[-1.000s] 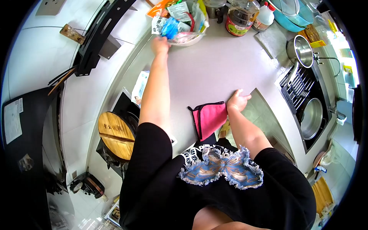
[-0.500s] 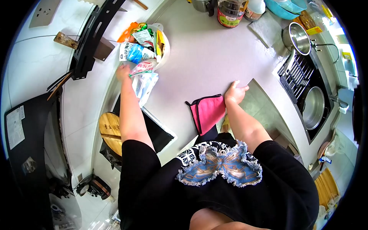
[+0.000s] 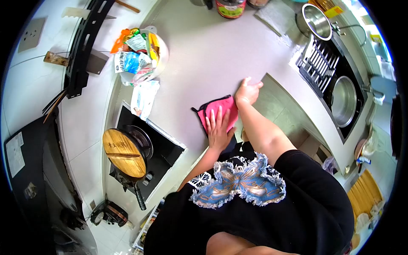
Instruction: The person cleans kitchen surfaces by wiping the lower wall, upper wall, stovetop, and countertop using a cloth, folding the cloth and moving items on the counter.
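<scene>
My left hand [image 3: 219,129] lies flat on a pink cloth with black edging [image 3: 224,106], its fingers stretched out over the folded fabric. The cloth rests on the grey counter [image 3: 191,55] near its front edge. My right hand [image 3: 247,92] leans on the counter close to the inner corner, just right of the cloth, with the thumb and a finger apart and nothing seen in it. A white tub [image 3: 162,57] filled with colourful food packets [image 3: 138,59] stands at the left, and a white-and-blue plastic packet [image 3: 145,98] lies beside it.
A pan with a wooden lid [image 3: 124,153] sits on the black hob [image 3: 165,148] at left. A knife rack [image 3: 78,59] hangs on the wall. On the right are a sink with a drying rack [image 3: 318,66], a steel pot [image 3: 314,22] and a steel basin [image 3: 343,102]. A red-labelled jar [image 3: 230,8] stands behind.
My left hand has left the packets by the tub and come down onto the pink cloth. My right hand stays near the counter corner. The view has shifted, uncovering the lidded pan.
</scene>
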Tool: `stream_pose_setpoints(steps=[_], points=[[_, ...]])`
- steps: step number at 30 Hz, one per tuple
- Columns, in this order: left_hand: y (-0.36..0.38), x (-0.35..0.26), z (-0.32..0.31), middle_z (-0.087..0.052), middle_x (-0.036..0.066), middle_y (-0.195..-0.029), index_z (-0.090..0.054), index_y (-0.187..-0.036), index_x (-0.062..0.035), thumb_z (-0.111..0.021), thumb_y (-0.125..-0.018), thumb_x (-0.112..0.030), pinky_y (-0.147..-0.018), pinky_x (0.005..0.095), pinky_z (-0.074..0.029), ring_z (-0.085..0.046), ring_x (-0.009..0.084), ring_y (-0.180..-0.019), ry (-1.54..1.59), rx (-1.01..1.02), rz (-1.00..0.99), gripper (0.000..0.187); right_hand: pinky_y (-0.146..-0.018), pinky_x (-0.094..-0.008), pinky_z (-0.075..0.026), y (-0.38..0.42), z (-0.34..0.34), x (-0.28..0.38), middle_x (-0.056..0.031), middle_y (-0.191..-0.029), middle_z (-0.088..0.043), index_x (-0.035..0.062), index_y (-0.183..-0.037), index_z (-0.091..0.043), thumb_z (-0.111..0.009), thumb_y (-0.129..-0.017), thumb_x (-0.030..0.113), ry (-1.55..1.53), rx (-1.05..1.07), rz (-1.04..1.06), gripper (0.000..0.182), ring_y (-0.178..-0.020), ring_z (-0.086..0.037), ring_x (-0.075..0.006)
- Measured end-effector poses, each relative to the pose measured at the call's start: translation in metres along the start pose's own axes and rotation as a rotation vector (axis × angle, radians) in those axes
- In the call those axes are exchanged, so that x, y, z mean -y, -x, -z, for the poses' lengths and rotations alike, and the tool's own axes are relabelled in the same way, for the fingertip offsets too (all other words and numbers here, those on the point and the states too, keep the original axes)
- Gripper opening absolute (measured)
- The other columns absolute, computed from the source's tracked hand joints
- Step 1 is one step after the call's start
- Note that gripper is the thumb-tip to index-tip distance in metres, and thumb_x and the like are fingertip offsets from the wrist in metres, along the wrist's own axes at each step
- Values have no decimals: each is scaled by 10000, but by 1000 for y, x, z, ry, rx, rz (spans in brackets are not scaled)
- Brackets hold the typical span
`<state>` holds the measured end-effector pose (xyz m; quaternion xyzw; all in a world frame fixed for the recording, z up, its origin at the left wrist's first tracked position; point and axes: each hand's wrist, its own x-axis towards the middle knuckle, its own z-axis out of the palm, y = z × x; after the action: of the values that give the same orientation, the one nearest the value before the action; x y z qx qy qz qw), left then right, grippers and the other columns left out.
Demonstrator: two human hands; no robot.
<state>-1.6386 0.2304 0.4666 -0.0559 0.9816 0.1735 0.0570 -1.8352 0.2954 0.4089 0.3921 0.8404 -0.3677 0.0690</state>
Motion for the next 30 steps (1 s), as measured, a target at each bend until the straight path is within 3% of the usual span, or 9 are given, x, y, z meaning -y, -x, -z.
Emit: stream_pose_setpoints(steps=[3, 5, 7, 9, 10, 12, 16, 24, 30], points=[[-6, 1, -12, -207, 124, -1703, -275, -1638, -267, -625, -929, -547, -1229, 645, -112, -170, 439, -1550, -44, -44, 57, 839, -900, -545, -535, -5, 10, -6, -312, -1089, -692, -40, -1322, -431, -537, -967, 521, 8, 16, 28, 672, -1013, -689, -465], [-16, 10, -11, -199, 94, -1710, -276, -1635, -300, -637, -920, -548, -1236, 634, -116, -166, 421, -1555, -106, -25, 51, 839, -921, -529, -540, -16, 36, -9, -312, -1094, -695, -29, -1336, -423, -518, -976, 562, 274, 295, 195, 698, -1030, -699, -443], [-25, 20, -5, -189, 99, -1713, -288, -1631, -306, -657, -909, -555, -1242, 618, -111, -161, 415, -1559, -130, -26, -4, 849, -922, -495, -546, -49, 82, -1, -217, -1100, -734, 45, -1214, -665, -505, -992, 559, 641, 502, 446, 583, -1028, -721, -374], [-41, 28, 1, -195, 100, -1710, -283, -1632, -314, -608, -926, -602, -1241, 620, -112, -159, 419, -1558, -138, -65, -33, 829, -803, -481, -566, -89, 108, -2, -137, -947, -756, 167, -959, -780, -507, -1009, 482, 475, 306, 535, 419, -880, -733, -338], [-54, 33, 6, -196, 110, -1708, -281, -1633, -308, -560, -938, -642, -1239, 623, -111, -154, 426, -1558, -153, -84, -31, 821, -743, -485, -563, -99, 124, 6, -134, -873, -751, 165, -991, -754, -545, -994, 451, 416, 86, 671, 355, -819, -727, -350], [-94, 49, 11, -192, 132, -1705, -273, -1636, -260, -560, -928, -659, -1237, 627, -106, -148, 443, -1555, -166, -185, -6, 862, -735, -489, -533, -136, 127, 9, -112, -911, -712, 148, -1016, -677, -625, -951, 350, 245, -15, 784, 218, -854, -689, -347], [-182, 68, 29, -168, 171, -1702, -252, -1639, -227, -576, -912, -666, -1241, 619, -86, -124, 459, -1552, -191, -331, 113, 910, -789, -470, -481, -171, 104, 3, -127, -948, -613, 96, -999, -610, -689, -913, 272, 254, -151, 1067, 212, -915, -599, -351], [-331, 118, 58, -253, 177, -1679, -323, -1617, -206, -504, -977, -503, -1258, 574, -103, -174, 420, -1553, -267, -481, 268, 729, -795, -503, -464, -166, 91, 4, -149, -960, -545, 89, -912, -560, -695, -855, 225, 342, -168, 951, 200, -926, -567, -378], [-435, 193, 87, -257, 122, -1690, -341, -1613, -237, -519, -969, -526, -1262, 572, -107, -181, 392, -1558, -188, -589, 341, 728, -798, -519, -452, -166, 92, 4, -179, -969, -535, 54, -922, -547, -644, -863, 175, 365, -175, 1000, 166, -928, -547, -408]])
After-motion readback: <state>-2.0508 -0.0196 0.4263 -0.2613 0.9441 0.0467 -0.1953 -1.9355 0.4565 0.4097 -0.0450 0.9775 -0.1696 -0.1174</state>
